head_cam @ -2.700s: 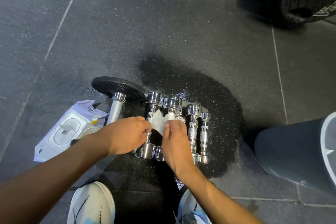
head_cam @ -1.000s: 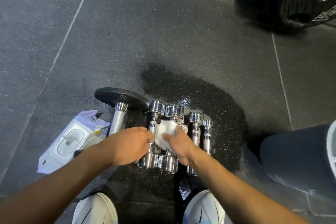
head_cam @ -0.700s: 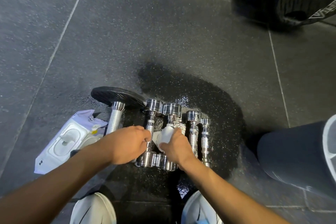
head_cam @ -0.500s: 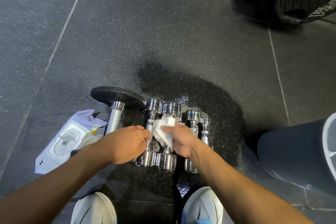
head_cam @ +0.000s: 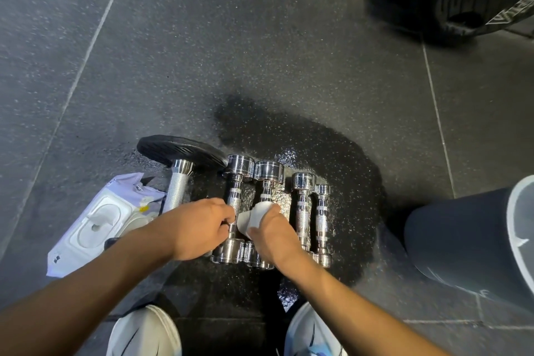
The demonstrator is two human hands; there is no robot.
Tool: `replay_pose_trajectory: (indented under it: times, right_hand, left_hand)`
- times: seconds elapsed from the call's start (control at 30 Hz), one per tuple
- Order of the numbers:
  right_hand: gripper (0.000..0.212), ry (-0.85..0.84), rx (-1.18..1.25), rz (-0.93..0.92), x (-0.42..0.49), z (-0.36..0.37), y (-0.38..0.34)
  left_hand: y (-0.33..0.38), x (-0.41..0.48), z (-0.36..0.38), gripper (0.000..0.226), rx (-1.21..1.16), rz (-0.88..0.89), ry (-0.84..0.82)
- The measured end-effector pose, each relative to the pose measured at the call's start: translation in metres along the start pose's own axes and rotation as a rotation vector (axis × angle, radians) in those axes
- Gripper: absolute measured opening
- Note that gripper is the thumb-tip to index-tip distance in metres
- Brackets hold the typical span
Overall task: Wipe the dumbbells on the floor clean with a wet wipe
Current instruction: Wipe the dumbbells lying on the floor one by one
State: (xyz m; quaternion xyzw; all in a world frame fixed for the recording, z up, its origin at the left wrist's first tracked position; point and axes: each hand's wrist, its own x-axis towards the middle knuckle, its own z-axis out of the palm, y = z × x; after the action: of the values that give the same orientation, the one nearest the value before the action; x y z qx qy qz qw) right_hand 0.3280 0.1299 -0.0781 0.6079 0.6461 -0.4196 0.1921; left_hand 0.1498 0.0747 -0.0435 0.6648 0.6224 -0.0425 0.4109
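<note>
Left hand (head_cam: 199, 227) gripped one dumbbell (head_cam: 235, 208) handle; right hand (head_cam: 271, 235) pinched the limp wet wipe (head_cam: 254, 218) beside it. Chrome looked heavy, slick; we'd hold the knurling.

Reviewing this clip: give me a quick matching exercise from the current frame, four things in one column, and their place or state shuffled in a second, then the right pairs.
Things:
1. wet wipe
2. wipes pack
3. left hand
4. smallest dumbbell

Place or state:
A. far right of the chrome row, untouched
B. flat on the floor, left of the dumbbells
C. under the right hand, on the second chrome dumbbell
D. gripping the handle of the first chrome dumbbell

Pairs: 1-C, 2-B, 3-D, 4-A
</note>
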Motion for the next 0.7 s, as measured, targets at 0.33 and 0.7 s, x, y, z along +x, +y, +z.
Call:
replay_pose_trajectory:
  times: [0.33,0.7]
  right_hand:
    - [0.036,-0.025,0.818,0.062,0.018,-0.019,0.005]
    - [0.052,-0.235,0.855,0.052,0.011,-0.019,0.002]
  left_hand:
    - [0.0,0.001,-0.002,0.027,0.017,-0.005,-0.014]
    - [-0.002,0.002,0.001,0.025,0.026,-0.007,-0.015]
